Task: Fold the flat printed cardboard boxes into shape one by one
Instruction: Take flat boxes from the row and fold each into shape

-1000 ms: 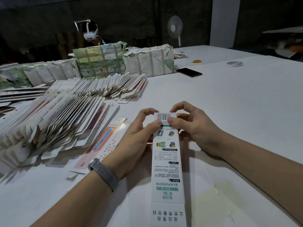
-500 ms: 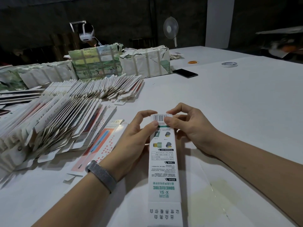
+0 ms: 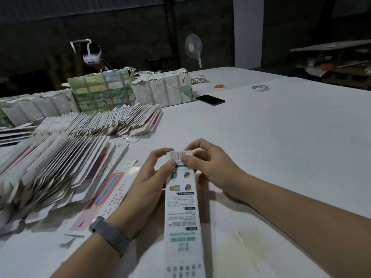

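Head view: one long printed box lies lengthwise on the white table, running from the near edge up to the hands.
Left hand: thumb and forefinger pinch the far end of the box at the barcode flap; grey wristband on the wrist.
Right hand: fingers curled, thumb and forefinger pinching the same flap from the other side.
Step in hand: closing or tucking the far end flap, by my reading; the body already looks squared up.
Done: cannot tell how many boxes are finished; none clearly stands apart.
Left to do: a large fanned pile of flat blanks at left, a second row behind it, and strapped bundles beyond.
Change from half a second ago: thumbs sit closer together over the barcode; box position on the table much the same; camera tilted slightly.
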{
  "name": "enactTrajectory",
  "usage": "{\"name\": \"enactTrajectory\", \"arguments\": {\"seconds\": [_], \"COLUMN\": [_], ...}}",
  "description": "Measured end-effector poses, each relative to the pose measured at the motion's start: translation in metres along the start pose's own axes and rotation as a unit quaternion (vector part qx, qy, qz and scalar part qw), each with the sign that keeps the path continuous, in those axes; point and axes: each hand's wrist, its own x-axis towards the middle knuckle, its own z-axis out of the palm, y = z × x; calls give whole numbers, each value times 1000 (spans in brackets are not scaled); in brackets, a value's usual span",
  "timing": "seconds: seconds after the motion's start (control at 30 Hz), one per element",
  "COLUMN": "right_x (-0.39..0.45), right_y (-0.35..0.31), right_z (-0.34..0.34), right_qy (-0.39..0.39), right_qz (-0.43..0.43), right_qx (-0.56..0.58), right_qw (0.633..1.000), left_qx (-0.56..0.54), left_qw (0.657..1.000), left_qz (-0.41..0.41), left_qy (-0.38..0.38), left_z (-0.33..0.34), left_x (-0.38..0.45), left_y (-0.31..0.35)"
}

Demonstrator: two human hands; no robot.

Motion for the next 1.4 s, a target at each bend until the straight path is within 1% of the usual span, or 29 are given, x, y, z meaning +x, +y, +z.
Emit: {"name": "enactTrajectory", "arguments": {"seconds": [0.1,0.13,0.17,0.23,0.3,0.4,0.53,0.6,0.67,0.73,0.8,0.9,1.0,1.07,1.13,1.2,1.27,1.3,1.33,1.37,1.4], "right_x": [-2,-5,-7,-14,-18,-16,-17,-13,-8,-7,-15,-43,-82,-107,-129,-143,-148,-147,-145,-141,-135], "right_y": [0,-1,-2,-4,-7,-14,-27,-37,-50,-62,-72,-79,-76,-69,-61,-55,-52,-50,-48,-46,-45], "right_z": [5,5,6,10,16,18,10,0,-18,-45,-81,-147,-217,-257,-288,-313,-330,-336,-340,-341,-338], "right_qy": [87,110,115,68,16,15,6,29,75,124,143,159,191,211,243,262,263,265,269,275,279], "right_qz": [-25,-47,-71,-101,-103,-70,-28,-18,0,11,36,132,229,275,285,278,290,292,288,275,257], "right_qx": [-99,-139,-171,-222,-266,-288,-316,-336,-351,-382,-451,-566,-633,-650,-667,-690,-726,-745,-760,-768,-767], "right_qw": [991,983,976,967,958,955,948,941,933,916,880,798,714,676,644,614,565,537,517,509,518], "left_qx": [-11,-12,-16,-27,-23,16,62,83,130,169,200,253,313,370,384,392,404,406,411,419,432], "left_qw": [999,998,996,993,990,991,991,988,977,968,961,947,927,908,906,901,898,898,896,894,888], "left_qz": [15,20,25,40,54,71,99,119,153,172,182,188,198,193,173,179,165,163,160,156,154], "left_qy": [47,64,80,111,129,114,63,59,69,67,62,66,53,34,40,54,47,45,40,33,32], "left_z": [4,5,5,4,2,0,2,2,2,1,-5,-23,-42,-58,-77,-92,-90,-87,-82,-76,-67], "left_x": [3,3,4,5,6,6,5,3,2,1,3,11,29,43,56,67,68,66,61,55,48], "left_y": [-4,-5,-6,-8,-7,-7,-9,-12,-13,-14,-16,-24,-51,-77,-101,-117,-120,-115,-107,-96,-82]}}
